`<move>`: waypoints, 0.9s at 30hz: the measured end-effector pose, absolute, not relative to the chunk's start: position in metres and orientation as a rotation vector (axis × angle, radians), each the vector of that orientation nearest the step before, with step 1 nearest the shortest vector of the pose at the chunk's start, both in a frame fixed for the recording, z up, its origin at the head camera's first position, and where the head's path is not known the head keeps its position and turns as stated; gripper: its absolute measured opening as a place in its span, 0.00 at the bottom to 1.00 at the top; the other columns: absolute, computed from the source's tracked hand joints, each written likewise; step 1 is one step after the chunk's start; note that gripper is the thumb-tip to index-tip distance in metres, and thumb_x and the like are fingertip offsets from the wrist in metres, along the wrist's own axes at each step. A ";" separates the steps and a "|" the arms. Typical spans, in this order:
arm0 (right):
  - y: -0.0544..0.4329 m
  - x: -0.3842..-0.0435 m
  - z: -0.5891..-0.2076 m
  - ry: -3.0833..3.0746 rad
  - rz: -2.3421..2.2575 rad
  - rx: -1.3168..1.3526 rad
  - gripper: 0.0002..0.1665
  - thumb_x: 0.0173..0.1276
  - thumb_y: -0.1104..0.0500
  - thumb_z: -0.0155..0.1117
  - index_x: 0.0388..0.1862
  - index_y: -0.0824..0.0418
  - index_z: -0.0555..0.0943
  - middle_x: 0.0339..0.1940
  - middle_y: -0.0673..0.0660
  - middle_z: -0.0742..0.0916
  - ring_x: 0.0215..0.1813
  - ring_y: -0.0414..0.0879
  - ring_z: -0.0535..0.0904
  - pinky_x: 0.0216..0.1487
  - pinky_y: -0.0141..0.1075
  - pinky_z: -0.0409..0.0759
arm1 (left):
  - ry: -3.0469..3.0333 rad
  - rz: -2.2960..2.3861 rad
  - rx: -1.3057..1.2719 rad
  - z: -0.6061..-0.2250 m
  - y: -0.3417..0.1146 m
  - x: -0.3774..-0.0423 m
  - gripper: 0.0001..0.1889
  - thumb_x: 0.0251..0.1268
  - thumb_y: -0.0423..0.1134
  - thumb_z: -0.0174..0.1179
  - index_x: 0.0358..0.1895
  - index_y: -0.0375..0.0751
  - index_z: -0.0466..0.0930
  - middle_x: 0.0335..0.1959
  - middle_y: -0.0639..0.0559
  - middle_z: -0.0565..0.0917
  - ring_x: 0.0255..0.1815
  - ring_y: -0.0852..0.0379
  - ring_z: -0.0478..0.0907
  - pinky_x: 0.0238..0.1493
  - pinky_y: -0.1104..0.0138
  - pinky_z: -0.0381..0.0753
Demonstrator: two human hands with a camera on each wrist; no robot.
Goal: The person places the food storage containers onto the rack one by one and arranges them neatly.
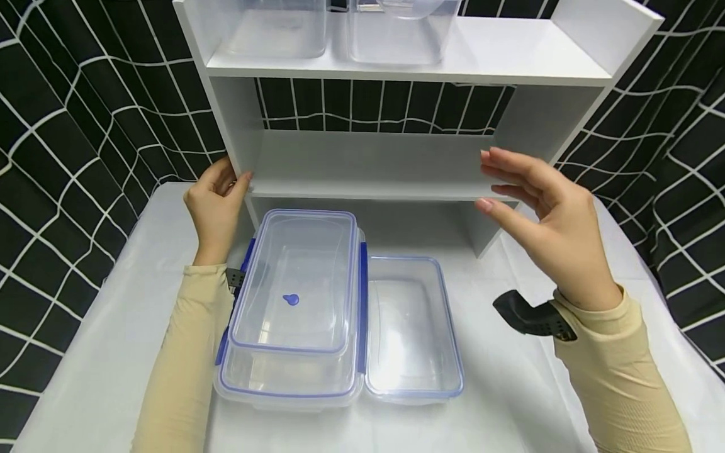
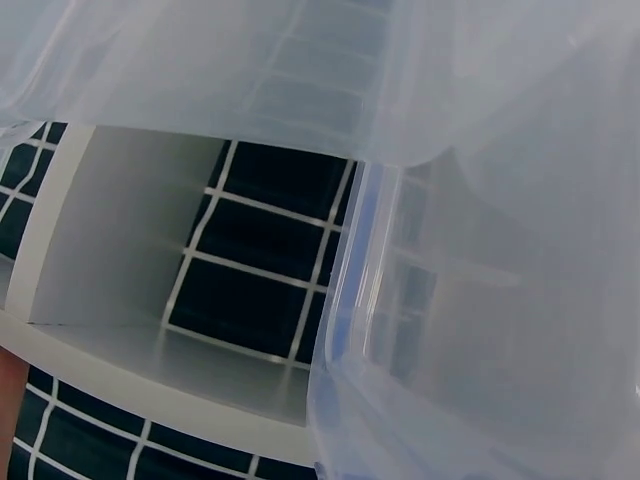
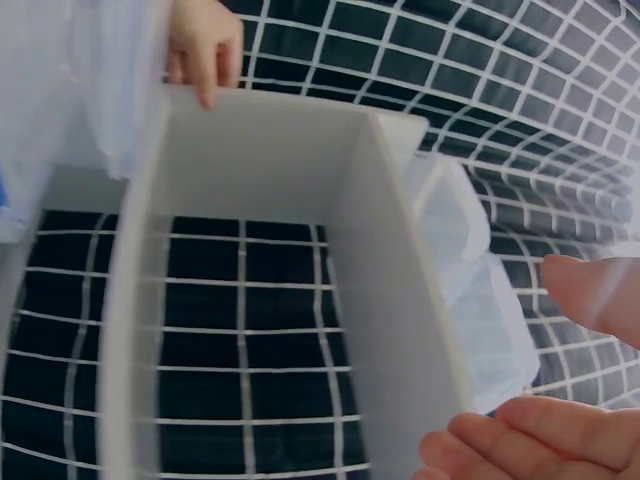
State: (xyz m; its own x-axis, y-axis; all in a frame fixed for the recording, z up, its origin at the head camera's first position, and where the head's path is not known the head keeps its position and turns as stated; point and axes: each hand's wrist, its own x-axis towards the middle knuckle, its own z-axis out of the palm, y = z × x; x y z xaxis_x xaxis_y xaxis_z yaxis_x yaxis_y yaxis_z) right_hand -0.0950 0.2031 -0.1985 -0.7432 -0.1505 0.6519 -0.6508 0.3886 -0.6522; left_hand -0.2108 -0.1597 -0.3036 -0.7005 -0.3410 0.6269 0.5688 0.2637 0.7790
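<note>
A white shelf unit (image 1: pixel 368 165) stands on the table. My left hand (image 1: pixel 214 204) grips the edge of its left side panel (image 1: pixel 218 107), thumb at the front and fingers outside. My right hand (image 1: pixel 557 220) is in the air near the right side panel, fingers extended, thumb apart, holding nothing. Beside my left forearm is a clear lidded container (image 1: pixel 289 377) with blue side clips. On top of it lies a smaller clear lid (image 1: pixel 294 270) with a blue plug. Right of it stands another clear container (image 1: pixel 413 327) with a blue rim; whether it has a lid I cannot tell.
Two clear bins (image 1: pixel 277 31) sit on the upper shelf (image 1: pixel 510 50), their tops cut off in the head view. Black cloth with a white grid (image 1: pixel 73 157) surrounds the white-covered table (image 1: pixel 510 390). The lidded containers stand before the shelf's lower opening.
</note>
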 end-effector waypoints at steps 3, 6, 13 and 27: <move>0.209 -0.086 -0.216 -2.170 1.366 0.683 0.30 0.52 0.80 0.65 0.57 0.73 0.75 0.53 0.55 0.83 0.53 0.43 0.79 0.54 0.29 0.76 | -1.796 -1.529 -0.200 -0.303 -0.160 -0.211 0.15 0.56 0.27 0.65 0.48 0.26 0.80 0.43 0.38 0.84 0.45 0.54 0.83 0.46 0.71 0.81; 0.215 -0.078 -0.232 -2.179 1.435 0.650 0.29 0.53 0.80 0.64 0.57 0.73 0.75 0.53 0.54 0.83 0.53 0.43 0.79 0.54 0.28 0.76 | -1.795 -1.527 -0.193 -0.303 -0.160 -0.210 0.15 0.56 0.26 0.65 0.47 0.25 0.80 0.43 0.37 0.84 0.44 0.53 0.83 0.46 0.70 0.81; 0.223 -0.064 -0.266 -2.280 1.483 0.532 0.27 0.57 0.78 0.63 0.58 0.72 0.74 0.52 0.51 0.83 0.52 0.43 0.79 0.52 0.29 0.77 | -1.806 -1.498 -0.199 -0.305 -0.162 -0.212 0.14 0.57 0.27 0.64 0.46 0.24 0.81 0.42 0.37 0.84 0.45 0.51 0.83 0.46 0.71 0.81; 0.232 -0.056 -0.312 -2.547 1.493 0.306 0.22 0.65 0.65 0.64 0.58 0.69 0.75 0.51 0.48 0.84 0.50 0.37 0.80 0.50 0.25 0.79 | -1.807 -1.477 -0.197 -0.304 -0.162 -0.211 0.12 0.58 0.28 0.64 0.43 0.24 0.82 0.40 0.38 0.85 0.43 0.51 0.83 0.45 0.71 0.82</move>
State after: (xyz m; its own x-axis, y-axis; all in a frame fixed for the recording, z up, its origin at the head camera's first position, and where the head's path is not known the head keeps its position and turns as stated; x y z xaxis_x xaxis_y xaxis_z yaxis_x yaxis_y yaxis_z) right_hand -0.0564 0.2323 -0.3116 -0.9638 -0.0888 0.2513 -0.2627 0.4764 -0.8390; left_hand -0.2105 -0.1618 -0.3041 -0.6853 -0.3416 0.6431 0.5623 0.3130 0.7654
